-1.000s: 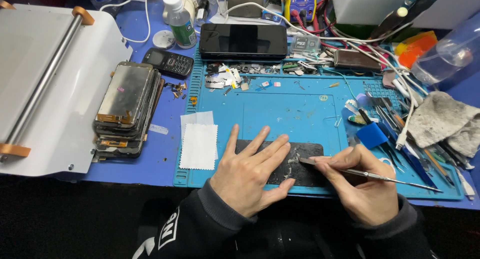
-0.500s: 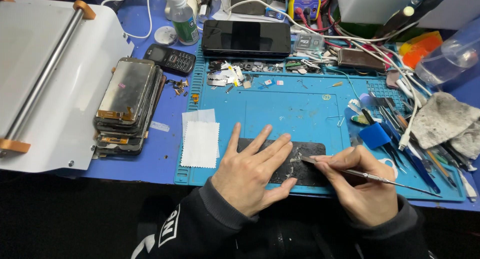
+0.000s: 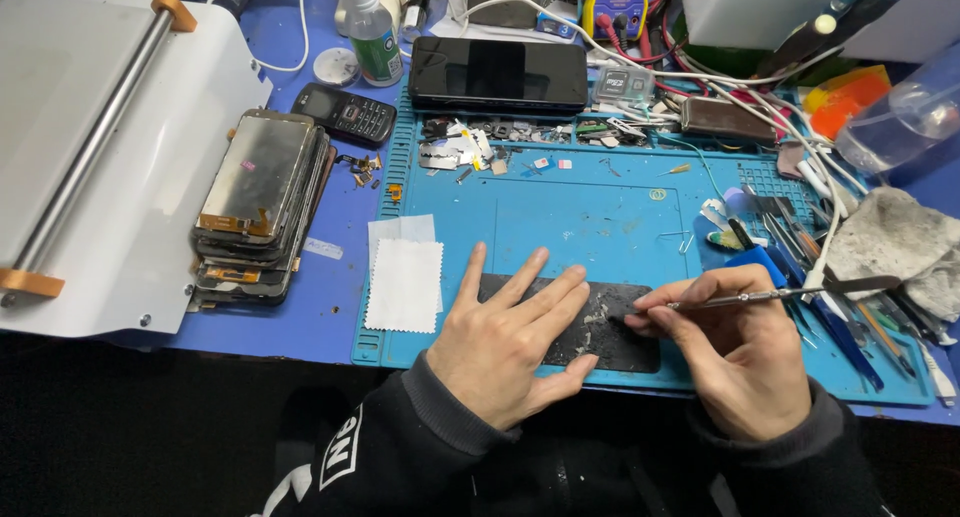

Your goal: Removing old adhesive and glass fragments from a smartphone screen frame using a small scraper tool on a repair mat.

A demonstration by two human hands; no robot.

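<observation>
A black phone screen panel (image 3: pixel 610 329) with pale scraped residue lies flat on the blue repair mat (image 3: pixel 590 212) near its front edge. My left hand (image 3: pixel 505 342) rests flat on the panel's left half, fingers spread, pressing it down. My right hand (image 3: pixel 735 352) pinches a thin metal scraping tool (image 3: pixel 775 296) like a pen, its tip touching the panel's right end. The tool's handle points right, over a cluster of hand tools.
White wipes (image 3: pixel 405 277) lie left of the panel. A stack of phone screens (image 3: pixel 258 207) sits on the white machine's (image 3: pixel 90 167) edge. A black smartphone (image 3: pixel 498 74), a small keypad phone (image 3: pixel 345 114), a bottle (image 3: pixel 368 27), cables, tools (image 3: pixel 800 237) and a dirty rag (image 3: pixel 895 239) crowd the back and right.
The view has shifted slightly. Both hands stay on the panel, with the tool tip working at its right end; nothing was picked up or let go.
</observation>
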